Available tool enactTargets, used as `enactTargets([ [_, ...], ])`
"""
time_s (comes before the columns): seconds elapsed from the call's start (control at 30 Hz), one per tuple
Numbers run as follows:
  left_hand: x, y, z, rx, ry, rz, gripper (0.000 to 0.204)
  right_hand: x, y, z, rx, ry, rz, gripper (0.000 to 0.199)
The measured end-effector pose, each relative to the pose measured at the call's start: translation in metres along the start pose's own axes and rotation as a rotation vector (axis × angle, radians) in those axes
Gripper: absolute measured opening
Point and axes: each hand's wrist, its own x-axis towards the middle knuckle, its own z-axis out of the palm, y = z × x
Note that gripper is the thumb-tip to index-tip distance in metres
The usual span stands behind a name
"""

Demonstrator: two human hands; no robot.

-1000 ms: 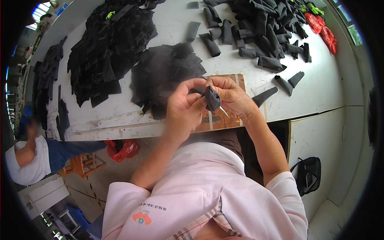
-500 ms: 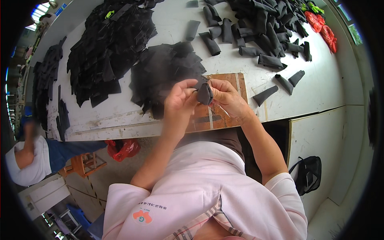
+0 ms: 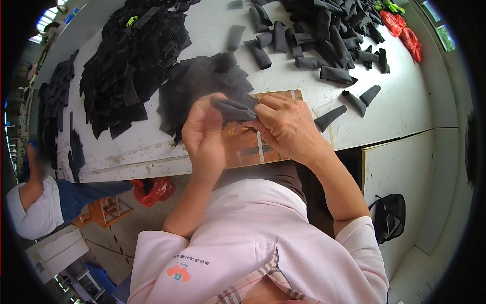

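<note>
A dark grey fabric tube (image 3: 234, 109) is stretched between my two hands above the table's front edge. My left hand (image 3: 205, 124) is closed, its fingers at the tube's left end. Around the right end my right hand (image 3: 286, 121) curls, its knuckles facing up. Beneath the hands lies a brown wooden board (image 3: 243, 147) with pale strips across it. Just beyond them is a flat heap of black fabric pieces (image 3: 195, 83). To the right of my right hand rests a similar fabric tube (image 3: 331, 117).
A larger pile of black pieces (image 3: 134, 66) covers the table's left. Many fabric tubes (image 3: 329, 40) are heaped at the far right, beside red plastic bags (image 3: 402, 33). Below the table are another red bag (image 3: 153, 190) and a wooden stool (image 3: 104, 210). A co-worker (image 3: 38, 202) is at the left.
My hands have moved apart, the left one leftward. The fabric tube, seen end-on before, now lies lengthwise between them. My right hand has turned knuckles up.
</note>
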Motion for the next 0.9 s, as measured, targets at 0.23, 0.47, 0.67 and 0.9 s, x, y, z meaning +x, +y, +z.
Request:
enactTargets([
  [0.23, 0.010, 0.006, 0.004, -0.111, -0.214, -0.113, 0.027, -0.011, 0.012, 0.035, 0.425, 0.062, 0.179, 0.017],
  [0.47, 0.036, 0.007, 0.009, 0.631, -0.615, -0.093, 0.011, -0.025, 0.025, 0.074, 0.623, 0.311, 0.047, 0.013],
  [0.67, 0.021, 0.015, 0.018, 0.586, -0.412, 0.132, 0.015, -0.023, 0.020, 0.056, 0.420, 0.241, 0.095, 0.017],
  [0.9, 0.019, 0.013, -0.002, -0.442, -0.160, -0.079, 0.025, -0.012, 0.009, 0.028, 0.215, 0.133, 0.063, 0.018],
])
